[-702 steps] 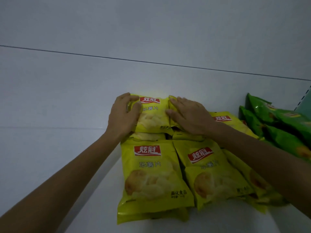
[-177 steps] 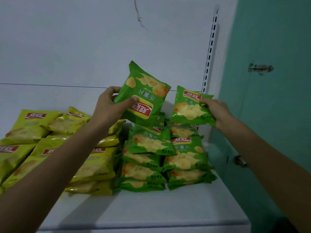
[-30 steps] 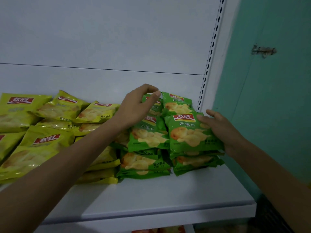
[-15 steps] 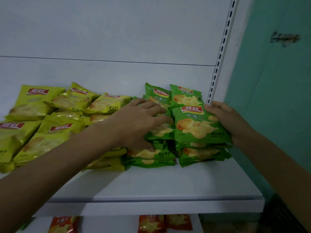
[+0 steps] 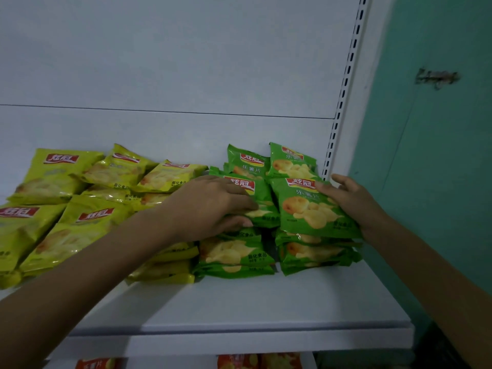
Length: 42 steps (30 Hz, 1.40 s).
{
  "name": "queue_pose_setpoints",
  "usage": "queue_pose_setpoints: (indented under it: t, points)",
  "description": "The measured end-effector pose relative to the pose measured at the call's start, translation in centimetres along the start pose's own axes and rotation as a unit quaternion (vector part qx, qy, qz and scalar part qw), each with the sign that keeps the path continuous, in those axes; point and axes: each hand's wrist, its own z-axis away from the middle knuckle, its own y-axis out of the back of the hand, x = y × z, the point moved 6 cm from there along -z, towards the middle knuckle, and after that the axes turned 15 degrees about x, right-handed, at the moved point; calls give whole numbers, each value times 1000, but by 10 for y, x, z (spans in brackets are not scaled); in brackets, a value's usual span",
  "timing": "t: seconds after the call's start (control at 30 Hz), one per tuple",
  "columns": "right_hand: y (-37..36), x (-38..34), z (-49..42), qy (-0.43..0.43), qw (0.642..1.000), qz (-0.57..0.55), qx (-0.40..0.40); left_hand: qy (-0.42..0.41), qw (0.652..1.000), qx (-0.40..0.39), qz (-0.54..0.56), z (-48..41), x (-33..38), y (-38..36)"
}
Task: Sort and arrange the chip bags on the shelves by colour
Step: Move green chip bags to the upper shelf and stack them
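Green chip bags lie in two stacks at the right end of the white shelf (image 5: 239, 310), with two more green bags (image 5: 290, 161) standing behind them. My left hand (image 5: 210, 206) grips the top bag of the left green stack (image 5: 262, 191), fingers on top and thumb under its front edge. My right hand (image 5: 351, 203) holds the right edge of the top bag of the right green stack (image 5: 306, 211), thumb on its top corner. Yellow chip bags (image 5: 87, 227) fill the shelf to the left, partly hidden under my left forearm.
The white back panel has a slotted upright (image 5: 343, 97) just right of the green bags. A teal wall (image 5: 439, 155) stands beyond the shelf's right end. Red-orange chip bags (image 5: 239, 362) show on the shelf below.
Since half a second ago my left hand has slid a little right onto the left green stack and closed on its top bag. My right hand has stayed on the right stack's top bag.
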Motion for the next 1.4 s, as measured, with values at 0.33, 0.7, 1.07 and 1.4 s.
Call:
queue_pose_setpoints:
  t: [0.33,0.7,1.07,1.4]
  points:
    - [-8,-12,0,22,999,-25,-18,63,994,-50,73,-1,-8,4]
    - [-5,-11,-2,29,999,-19,-14,80,991,-95,57,-10,-7,-4]
    - [-1,-51,44,235,955,162,76,69,993,-70,62,-7,-16,2]
    - [-33,-55,124,361,902,233,44,76,993,57,74,25,-7,20]
